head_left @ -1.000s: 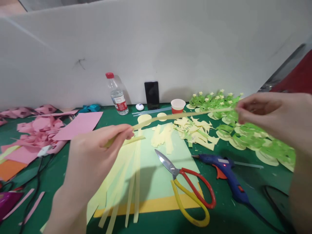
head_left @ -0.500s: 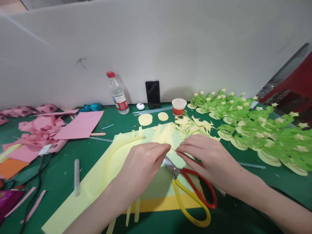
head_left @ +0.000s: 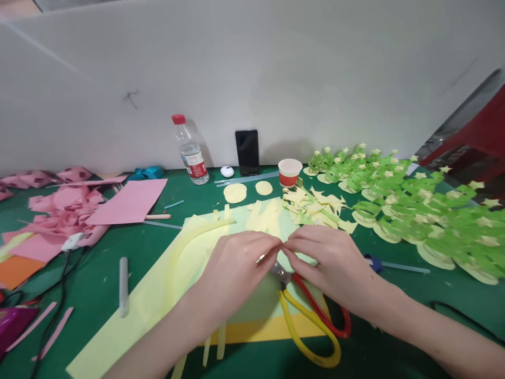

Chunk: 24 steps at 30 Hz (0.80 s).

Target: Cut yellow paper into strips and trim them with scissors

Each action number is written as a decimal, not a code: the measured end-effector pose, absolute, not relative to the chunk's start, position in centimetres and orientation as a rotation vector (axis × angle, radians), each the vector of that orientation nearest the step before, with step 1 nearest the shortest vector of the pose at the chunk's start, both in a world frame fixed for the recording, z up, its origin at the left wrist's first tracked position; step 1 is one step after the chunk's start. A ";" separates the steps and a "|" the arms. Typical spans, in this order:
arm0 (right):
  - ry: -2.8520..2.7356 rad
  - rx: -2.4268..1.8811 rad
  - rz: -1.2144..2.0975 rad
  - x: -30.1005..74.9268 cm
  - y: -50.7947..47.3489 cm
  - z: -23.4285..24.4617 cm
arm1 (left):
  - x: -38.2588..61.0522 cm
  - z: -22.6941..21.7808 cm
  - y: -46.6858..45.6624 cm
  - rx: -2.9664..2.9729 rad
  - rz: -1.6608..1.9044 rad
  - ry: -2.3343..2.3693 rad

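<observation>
My left hand (head_left: 240,263) and my right hand (head_left: 327,252) meet fingertip to fingertip over the paper sheets, both closed in a pinch. A thin pale paper strip (head_left: 261,258) shows as a small bit inside the left fingers; most of it is hidden. Below them lie scissors (head_left: 282,275) with one yellow and one red handle, their blades mostly covered by my left hand. Pale green paper sheets (head_left: 252,310) are under the scissors, with cut yellow strips (head_left: 222,342) on and beside them. Beyond my right hand is a heap of yellow paper stars and scraps (head_left: 313,205).
Green paper plants with star tips (head_left: 430,210) crowd the right. A bottle (head_left: 193,158), phone (head_left: 247,152) and paper cup (head_left: 290,173) stand along the white panel. Pink paper (head_left: 130,201) and a translucent stick (head_left: 123,287) lie left. A dark blue object (head_left: 373,263) sits beyond my right wrist.
My fingertips have come together, closing the small gap where the thin strip showed. My right hand has shifted slightly left, and the dark blue object now shows beyond its wrist.
</observation>
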State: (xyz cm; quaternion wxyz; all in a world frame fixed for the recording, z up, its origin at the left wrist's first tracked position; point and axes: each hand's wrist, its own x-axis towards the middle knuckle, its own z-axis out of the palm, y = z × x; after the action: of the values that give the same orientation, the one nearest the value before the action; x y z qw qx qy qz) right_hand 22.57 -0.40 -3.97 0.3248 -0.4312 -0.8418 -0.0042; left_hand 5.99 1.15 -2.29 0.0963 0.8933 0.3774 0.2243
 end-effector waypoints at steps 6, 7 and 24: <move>-2.188 -1.178 0.051 23.3 -0.1 -3.3 | 5.1 -1.8 2.7 2.588 0.694 1.253; -2.181 -1.190 0.056 23.6 0.0 -3.2 | 4.9 -1.7 3.0 2.565 0.717 1.298; -1.690 -1.287 1.020 23.7 1.6 -0.9 | 6.6 -3.4 1.4 1.499 0.375 0.850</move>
State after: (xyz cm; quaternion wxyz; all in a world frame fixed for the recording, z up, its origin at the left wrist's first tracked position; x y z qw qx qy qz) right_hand 23.67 1.61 -0.89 0.3825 -0.5047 -0.6626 0.4000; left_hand 6.64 1.42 -3.42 0.6360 0.6560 0.3719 0.1641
